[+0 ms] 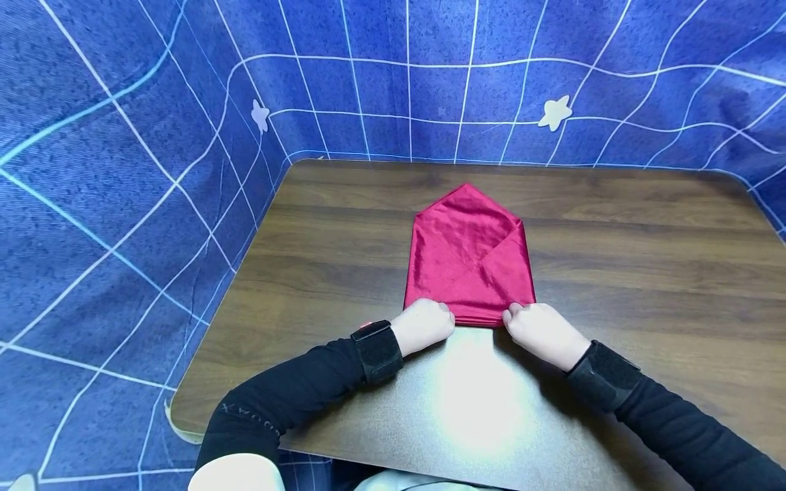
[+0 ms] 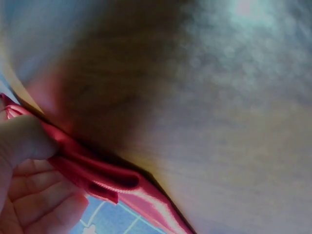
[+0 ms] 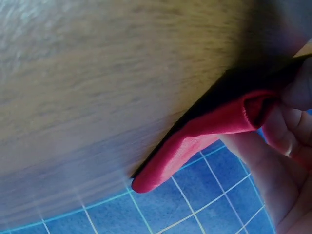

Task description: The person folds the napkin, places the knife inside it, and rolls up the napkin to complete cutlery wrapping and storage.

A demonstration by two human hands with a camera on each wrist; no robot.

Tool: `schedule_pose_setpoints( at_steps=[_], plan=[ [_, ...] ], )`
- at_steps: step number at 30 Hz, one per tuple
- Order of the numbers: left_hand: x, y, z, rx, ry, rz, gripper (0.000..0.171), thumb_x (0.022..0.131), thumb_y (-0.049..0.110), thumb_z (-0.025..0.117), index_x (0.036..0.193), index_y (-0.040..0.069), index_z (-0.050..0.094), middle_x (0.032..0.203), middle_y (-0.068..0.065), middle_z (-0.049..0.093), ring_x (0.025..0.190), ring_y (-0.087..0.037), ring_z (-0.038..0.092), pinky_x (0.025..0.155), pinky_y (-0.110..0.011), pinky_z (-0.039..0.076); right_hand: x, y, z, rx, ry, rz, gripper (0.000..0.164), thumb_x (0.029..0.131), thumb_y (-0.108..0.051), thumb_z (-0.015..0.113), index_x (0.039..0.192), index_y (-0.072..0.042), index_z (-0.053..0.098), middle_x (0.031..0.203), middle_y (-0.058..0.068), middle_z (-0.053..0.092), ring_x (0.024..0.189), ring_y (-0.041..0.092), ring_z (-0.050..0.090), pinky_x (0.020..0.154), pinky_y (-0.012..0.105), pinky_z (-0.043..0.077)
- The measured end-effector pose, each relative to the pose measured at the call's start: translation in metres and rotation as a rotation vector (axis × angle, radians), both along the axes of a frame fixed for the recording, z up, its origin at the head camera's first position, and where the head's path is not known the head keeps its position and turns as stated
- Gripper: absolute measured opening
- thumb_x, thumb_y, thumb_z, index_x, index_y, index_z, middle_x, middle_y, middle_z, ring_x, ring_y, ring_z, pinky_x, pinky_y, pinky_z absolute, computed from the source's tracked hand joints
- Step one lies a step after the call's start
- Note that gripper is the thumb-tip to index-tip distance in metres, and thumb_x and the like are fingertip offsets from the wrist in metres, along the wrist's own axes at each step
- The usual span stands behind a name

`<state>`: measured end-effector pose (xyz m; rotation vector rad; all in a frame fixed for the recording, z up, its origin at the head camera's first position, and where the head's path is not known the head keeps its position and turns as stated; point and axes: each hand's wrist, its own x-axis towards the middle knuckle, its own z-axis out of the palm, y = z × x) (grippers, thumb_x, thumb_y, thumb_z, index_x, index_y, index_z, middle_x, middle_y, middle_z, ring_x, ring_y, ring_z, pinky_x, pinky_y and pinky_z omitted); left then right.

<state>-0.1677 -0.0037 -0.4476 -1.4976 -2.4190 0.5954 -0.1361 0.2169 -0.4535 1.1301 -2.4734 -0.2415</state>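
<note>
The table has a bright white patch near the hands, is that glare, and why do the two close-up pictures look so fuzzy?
Head view: yes, lamp glare on the table just below the red cloth, with grid lines bent by the wide lens. Left wrist view: the wood is badly blurred and dim, too close to focus. Right wrist view: wood grain smeared, the cloth edge somewhat sharper.

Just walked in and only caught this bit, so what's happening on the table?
A person is folding a red cloth on a wooden table. The cloth lies flat in an envelope-like shape, its point toward the far edge. The left hand pinches the near left corner and the right hand the near right corner; the wrist views show fingers curled round the folded layers.
</note>
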Motion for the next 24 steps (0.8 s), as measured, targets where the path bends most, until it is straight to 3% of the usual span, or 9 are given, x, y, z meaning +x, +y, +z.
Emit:
schedule_pose_setpoints(
  at_steps=[8, 18, 24],
  plan=[
    [-0.0029, -0.0051, -0.0027, 0.034, 0.072, -0.073, 0.015, 0.082, 0.01, 0.049, 0.073, 0.018, 0.058, 0.065, 0.005, 0.05, 0.049, -0.006, 0.048, 0.041, -0.022, 0.04, 0.0008, -0.0027, -0.0091, -0.008, 0.136, 0.053, 0.035, 0.081, 0.003, 0.018, 0.06, -0.001, 0.045, 0.058, 0.01, 0.037, 0.051, 0.023, 0.039, 0.035, 0.028, 0.029],
    [-0.005, -0.0074, -0.0069, 0.103, 0.079, -0.224, 0.006, 0.081, 0.013, 0.048, 0.077, 0.017, 0.046, 0.057, 0.005, 0.049, 0.047, -0.009, 0.048, 0.039, -0.024, 0.039, 0.0012, -0.0034, -0.0078, 0.029, 0.202, 0.131, 0.022, 0.074, 0.0, 0.03, 0.06, -0.001, 0.046, 0.06, 0.01, 0.037, 0.047, 0.021, 0.038, 0.034, 0.027, 0.029],
    [-0.0025, -0.0054, -0.0056, 0.101, 0.052, -0.232, 0.009, 0.084, 0.015, 0.046, 0.076, 0.017, 0.045, 0.052, 0.006, 0.042, 0.045, -0.008, 0.043, 0.039, -0.024, 0.038, 0.0002, -0.0031, -0.0038, 0.023, 0.185, 0.115, 0.021, 0.074, 0.0, 0.031, 0.061, 0.0, 0.047, 0.06, 0.01, 0.038, 0.048, 0.021, 0.04, 0.037, 0.029, 0.034]
  ],
)
